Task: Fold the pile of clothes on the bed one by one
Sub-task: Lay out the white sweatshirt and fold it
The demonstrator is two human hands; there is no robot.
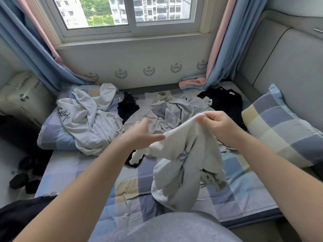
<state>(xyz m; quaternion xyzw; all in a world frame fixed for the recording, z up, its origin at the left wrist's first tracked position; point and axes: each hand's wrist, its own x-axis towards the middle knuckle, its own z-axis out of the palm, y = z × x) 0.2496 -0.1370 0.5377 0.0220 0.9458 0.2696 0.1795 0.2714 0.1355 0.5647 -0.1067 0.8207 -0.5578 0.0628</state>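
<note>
The left hand [143, 133] was blurred; its fingers looked straight and spread, their tips meeting the edge of the garment [188, 154]. The right hand [216, 125] pinched the garment's top edge. This soft white-grey knit hung crumpled over the checked bed [83, 172], and its folds hid its shape. Behind it lay a rumpled grey pile [173, 110] and a black top [225, 102], the latter partly covered by the right hand.

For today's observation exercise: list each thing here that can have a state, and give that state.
white garment: held up, bunched, unfolded.
right hand: pinches its top edge.
left hand: fingers straight, at its edge.
grey clothes: crumpled on the bed.
black shirt: lying flat.
</note>
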